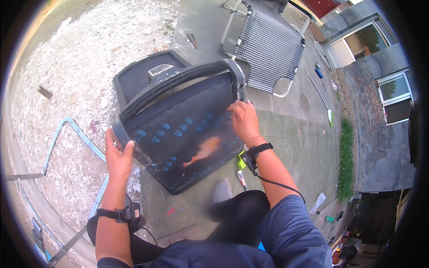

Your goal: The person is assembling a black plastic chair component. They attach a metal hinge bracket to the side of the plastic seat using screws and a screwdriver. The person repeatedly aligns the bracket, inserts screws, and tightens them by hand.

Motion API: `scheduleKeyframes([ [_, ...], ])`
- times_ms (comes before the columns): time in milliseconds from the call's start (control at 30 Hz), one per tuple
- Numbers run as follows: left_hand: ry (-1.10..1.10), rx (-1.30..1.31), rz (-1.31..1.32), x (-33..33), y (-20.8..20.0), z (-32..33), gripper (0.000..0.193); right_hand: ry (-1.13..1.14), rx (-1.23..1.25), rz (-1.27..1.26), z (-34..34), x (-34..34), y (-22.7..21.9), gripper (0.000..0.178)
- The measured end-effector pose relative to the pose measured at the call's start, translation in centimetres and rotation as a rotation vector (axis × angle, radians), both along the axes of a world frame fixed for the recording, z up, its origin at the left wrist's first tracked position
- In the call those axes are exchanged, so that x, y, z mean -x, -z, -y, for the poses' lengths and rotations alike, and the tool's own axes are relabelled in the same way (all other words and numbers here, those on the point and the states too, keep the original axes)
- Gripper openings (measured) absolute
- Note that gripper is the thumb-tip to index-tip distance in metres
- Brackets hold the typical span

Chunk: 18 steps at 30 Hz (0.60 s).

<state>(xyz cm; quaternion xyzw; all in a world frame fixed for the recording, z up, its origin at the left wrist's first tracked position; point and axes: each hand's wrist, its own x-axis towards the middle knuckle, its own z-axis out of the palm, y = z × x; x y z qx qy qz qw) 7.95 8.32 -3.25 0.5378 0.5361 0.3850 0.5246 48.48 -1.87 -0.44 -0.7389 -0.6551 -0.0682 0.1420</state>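
A dark chair seat (178, 127) with blue prints and a worn orange-brown patch tilts up in front of me. A curved black frame (178, 80) arches over its far side. My left hand (118, 156) grips the frame's left end, thumb on top and fingers round the outer side. At the right, my right hand (244, 118) has bent fingers closed on the seat's edge beside the frame's right end. Behind the frame lies a dark padded panel (132, 85) with a dark rim and a light rectangular plate.
Several screws (170, 210) lie on the concrete near my feet, with a red and white tool (241, 178) close by. Pliers (192, 41) lie farther off, near a folding lounge chair (272, 44). A bent blue metal frame (85, 140) stands at left over whitish rubble.
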Motion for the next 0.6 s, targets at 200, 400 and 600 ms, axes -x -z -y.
scheduleKeyframes([
  [200,-0.019,-0.085,-0.143,0.6,0.8,-0.2,0.078,0.026,-0.027,-0.006,0.7,-0.1,0.1,0.016],
  [400,-0.019,-0.082,-0.165,0.1,0.5,-0.2,0.078,0.450,-0.172,-0.164,-0.2,-1.2,0.8,0.044],
  [600,-0.035,-0.083,-0.171,0.7,0.3,-0.2,0.080,0.763,0.064,-1.567,0.4,-0.1,1.1,0.060],
])
